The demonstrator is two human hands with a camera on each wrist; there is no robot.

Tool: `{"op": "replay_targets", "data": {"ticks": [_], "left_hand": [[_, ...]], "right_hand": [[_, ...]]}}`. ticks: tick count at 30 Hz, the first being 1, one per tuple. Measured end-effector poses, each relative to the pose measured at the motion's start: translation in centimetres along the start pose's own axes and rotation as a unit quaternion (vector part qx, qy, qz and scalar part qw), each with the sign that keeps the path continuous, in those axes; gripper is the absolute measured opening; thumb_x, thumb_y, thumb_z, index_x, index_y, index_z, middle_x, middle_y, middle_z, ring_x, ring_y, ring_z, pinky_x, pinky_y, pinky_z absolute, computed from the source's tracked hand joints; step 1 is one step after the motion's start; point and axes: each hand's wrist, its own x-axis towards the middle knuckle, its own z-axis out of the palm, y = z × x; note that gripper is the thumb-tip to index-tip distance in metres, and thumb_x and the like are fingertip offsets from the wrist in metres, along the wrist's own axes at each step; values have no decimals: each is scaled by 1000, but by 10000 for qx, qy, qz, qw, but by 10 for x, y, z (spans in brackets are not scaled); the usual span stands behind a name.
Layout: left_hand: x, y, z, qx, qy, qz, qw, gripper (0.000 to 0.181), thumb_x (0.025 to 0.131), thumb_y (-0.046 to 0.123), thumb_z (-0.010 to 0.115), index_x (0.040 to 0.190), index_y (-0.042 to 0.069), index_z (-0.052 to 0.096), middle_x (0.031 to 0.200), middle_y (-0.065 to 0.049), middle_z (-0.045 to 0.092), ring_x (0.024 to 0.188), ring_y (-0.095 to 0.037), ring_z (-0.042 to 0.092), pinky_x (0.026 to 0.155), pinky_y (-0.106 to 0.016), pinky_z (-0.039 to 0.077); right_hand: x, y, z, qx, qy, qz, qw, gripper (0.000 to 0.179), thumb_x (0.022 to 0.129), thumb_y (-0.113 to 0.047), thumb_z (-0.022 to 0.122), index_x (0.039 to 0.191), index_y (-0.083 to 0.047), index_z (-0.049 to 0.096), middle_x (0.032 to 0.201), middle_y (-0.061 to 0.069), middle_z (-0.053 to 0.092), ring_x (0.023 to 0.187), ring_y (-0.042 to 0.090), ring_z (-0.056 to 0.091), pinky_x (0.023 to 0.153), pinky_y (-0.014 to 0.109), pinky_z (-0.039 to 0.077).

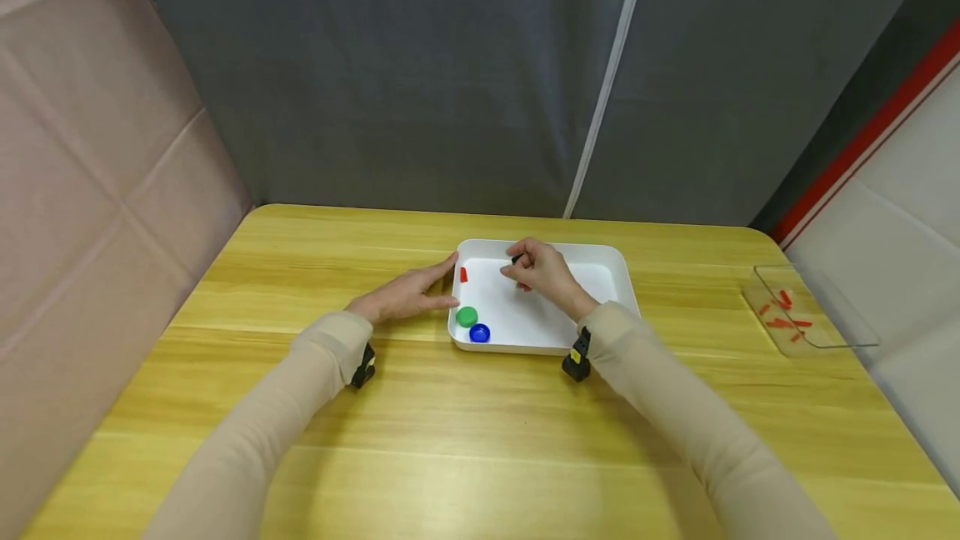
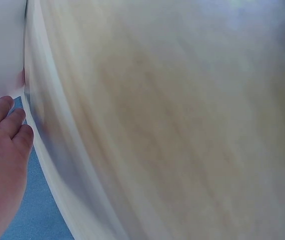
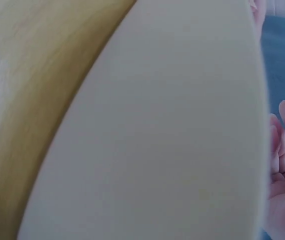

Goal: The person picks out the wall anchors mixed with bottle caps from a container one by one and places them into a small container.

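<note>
A shallow white tray (image 1: 540, 338) lies on the wooden table. My left hand (image 1: 408, 294) is at its left side, thumb and index finger spread, fingertips right at the rim; in the left wrist view the other fingers (image 2: 15, 122) bend loosely. Over the middle of the tray, my right hand (image 1: 542, 273) has its fingers curled, a small black piece (image 1: 516, 258) between thumb and index finger. A reddish bit shows under those fingers. Inside the tray, near the left wall, are a red piece (image 1: 463, 275), a green round cap (image 1: 467, 317) and a blue round cap (image 1: 479, 332).
Toward the table's right edge stands a clear plastic box (image 1: 765, 273) with several red pieces (image 1: 783, 323) in it. A grey curtain (image 1: 420, 90) hangs behind the table. Pale panels rise on both sides.
</note>
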Motion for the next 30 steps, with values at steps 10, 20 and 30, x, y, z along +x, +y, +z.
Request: {"op": "replay_targets", "data": {"ticks": [10, 20, 30], "left_hand": [[1, -1, -1, 16, -46, 52, 10000, 86, 88, 56, 55, 152, 30, 2, 158, 5, 7, 144, -23, 16, 116, -47, 18], [1, -1, -1, 68, -43, 118, 9999, 85, 89, 56, 54, 152, 29, 2, 158, 4, 8, 144, -23, 17, 116, -47, 18], [0, 1, 0, 0, -29, 148, 9999, 85, 90, 53, 55, 152, 30, 2, 158, 2, 9, 143, -25, 17, 115, -48, 18]], "right_hand": [[5, -3, 14, -415, -290, 57, 9987, 36, 85, -12, 69, 116, 2, 56, 72, 5, 57, 55, 12, 50, 56, 20, 49], [12, -6, 23, -746, -412, 130, 9963, 37, 84, -12, 71, 115, 1, 57, 69, 4, 56, 52, 10, 50, 55, 19, 49], [18, -8, 33, -893, -545, 21, 9945, 37, 84, -13, 72, 115, 0, 57, 68, 3, 56, 52, 8, 50, 54, 18, 45]]}}
